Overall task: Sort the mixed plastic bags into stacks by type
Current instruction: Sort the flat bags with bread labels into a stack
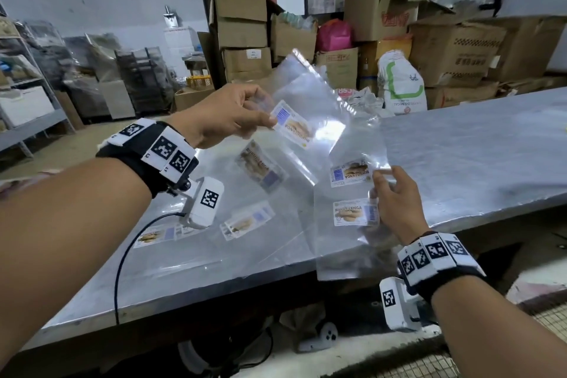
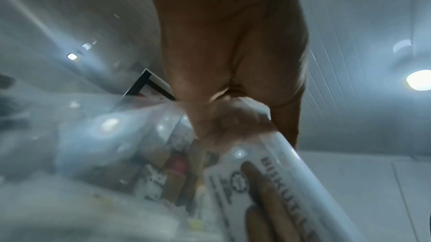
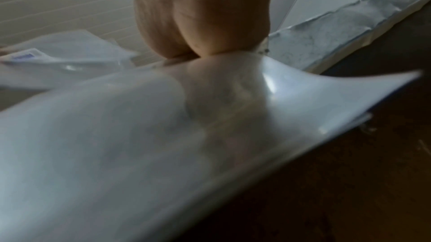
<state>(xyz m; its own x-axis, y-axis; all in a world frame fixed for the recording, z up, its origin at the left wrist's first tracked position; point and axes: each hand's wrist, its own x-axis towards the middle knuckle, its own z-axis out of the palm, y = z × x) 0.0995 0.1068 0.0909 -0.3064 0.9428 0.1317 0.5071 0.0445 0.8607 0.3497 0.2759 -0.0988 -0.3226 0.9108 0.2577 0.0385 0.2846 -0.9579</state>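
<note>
Hands [image 1: 227, 115] [image 1: 395, 202] — pinched clear bags [image 1: 310, 107]

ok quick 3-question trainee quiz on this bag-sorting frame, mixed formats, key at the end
1. True or false: the left hand pinches a clear labelled bag above the metal table.
2. What does the right hand hold?
A. a cardboard box
B. labelled clear bags
C. nothing
3. Fill in: more labelled bags lie flat on the ____.

Key: 1 true; 2 B; 3 table.
</note>
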